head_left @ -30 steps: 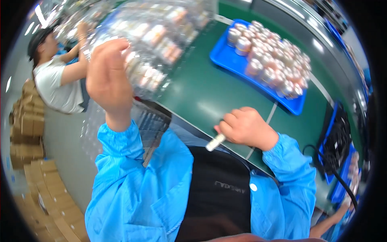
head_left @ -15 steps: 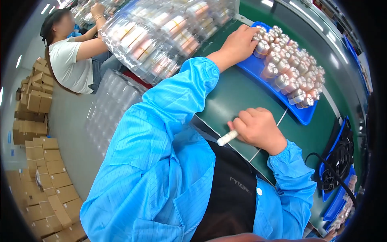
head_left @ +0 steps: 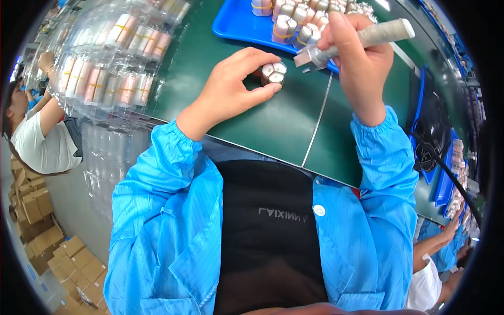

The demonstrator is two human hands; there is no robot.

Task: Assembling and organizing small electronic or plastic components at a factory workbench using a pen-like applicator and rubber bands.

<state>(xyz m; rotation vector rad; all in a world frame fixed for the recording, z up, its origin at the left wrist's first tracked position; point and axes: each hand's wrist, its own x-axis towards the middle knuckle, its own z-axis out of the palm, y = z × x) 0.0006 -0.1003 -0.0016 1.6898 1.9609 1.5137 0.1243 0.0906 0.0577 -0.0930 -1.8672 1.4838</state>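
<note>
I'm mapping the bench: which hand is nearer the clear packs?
Left. The left hand is apart from the clear packs, to their right; the right hand is farther right.

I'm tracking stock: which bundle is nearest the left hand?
The pale-ended bundle between the thumb and fingers of the left hand, outside the blue tray where many others stand.

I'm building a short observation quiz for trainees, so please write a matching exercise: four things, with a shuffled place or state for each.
1. Left hand
2. Right hand
3. Upper blue tray
4. Cardboard boxes

A. stacked at lower left of the picture
B. gripping a pale-handled tool
C. loaded with cylinder bundles
D. curled around a single bundle

Pairs: 1-D; 2-B; 3-C; 4-A
</note>
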